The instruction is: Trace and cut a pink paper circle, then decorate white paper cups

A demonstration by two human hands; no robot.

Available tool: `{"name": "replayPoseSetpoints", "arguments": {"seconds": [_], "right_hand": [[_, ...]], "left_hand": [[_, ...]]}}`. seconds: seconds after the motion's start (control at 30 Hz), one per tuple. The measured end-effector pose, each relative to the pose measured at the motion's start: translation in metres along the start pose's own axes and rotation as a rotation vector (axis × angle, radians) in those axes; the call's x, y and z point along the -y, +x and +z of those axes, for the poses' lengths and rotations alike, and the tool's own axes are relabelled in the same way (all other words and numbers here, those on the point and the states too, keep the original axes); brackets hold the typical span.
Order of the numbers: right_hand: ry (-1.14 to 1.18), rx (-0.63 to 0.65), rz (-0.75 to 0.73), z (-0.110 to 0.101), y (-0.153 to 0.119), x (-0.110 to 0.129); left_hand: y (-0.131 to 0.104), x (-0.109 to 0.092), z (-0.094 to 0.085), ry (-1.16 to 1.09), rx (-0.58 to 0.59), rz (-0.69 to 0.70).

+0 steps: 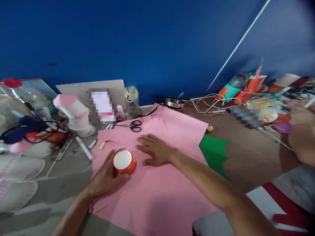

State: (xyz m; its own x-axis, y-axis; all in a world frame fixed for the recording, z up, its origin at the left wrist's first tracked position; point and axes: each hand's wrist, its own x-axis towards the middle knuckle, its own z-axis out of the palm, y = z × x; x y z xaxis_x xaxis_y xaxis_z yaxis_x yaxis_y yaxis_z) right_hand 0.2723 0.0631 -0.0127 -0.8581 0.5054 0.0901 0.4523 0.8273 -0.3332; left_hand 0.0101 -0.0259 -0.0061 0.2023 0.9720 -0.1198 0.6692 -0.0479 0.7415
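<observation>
My left hand is curled around a red paper cup on a sheet of pink paper. A white round end of the cup faces up, and it appears to stand upside down. My right hand lies flat on the pink paper to the right of the cup, fingers spread, holding nothing. Black-handled scissors rest on the paper beyond both hands. A small pale curved scrap is near the left edge of the paper. Under its right side, green paper sticks out.
Stacked white paper cups with a pink cone on top stand at the left, near a marker. A phone, a glass bottle and a metal bowl line the wall. At right are a teal-orange tool, cables and another person's arm.
</observation>
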Motion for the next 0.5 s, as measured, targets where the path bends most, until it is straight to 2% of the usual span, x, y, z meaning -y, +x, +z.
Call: {"name": "replayPoseSetpoints", "arguments": {"seconds": [0.2, 0.4, 0.5], "right_hand": [[0.04, -0.005, 0.015, -0.003, -0.003, 0.003], [0.341, -0.267, -0.017, 0.008, -0.002, 0.035], [0.522, -0.3, 0.028, 0.02, 0.005, 0.052]], "left_hand": [[0.002, -0.001, 0.004, -0.031, -0.038, 0.061], [0.003, -0.003, 0.006, -0.046, -0.049, 0.11], [0.003, -0.005, 0.006, -0.029, -0.088, 0.168]]}}
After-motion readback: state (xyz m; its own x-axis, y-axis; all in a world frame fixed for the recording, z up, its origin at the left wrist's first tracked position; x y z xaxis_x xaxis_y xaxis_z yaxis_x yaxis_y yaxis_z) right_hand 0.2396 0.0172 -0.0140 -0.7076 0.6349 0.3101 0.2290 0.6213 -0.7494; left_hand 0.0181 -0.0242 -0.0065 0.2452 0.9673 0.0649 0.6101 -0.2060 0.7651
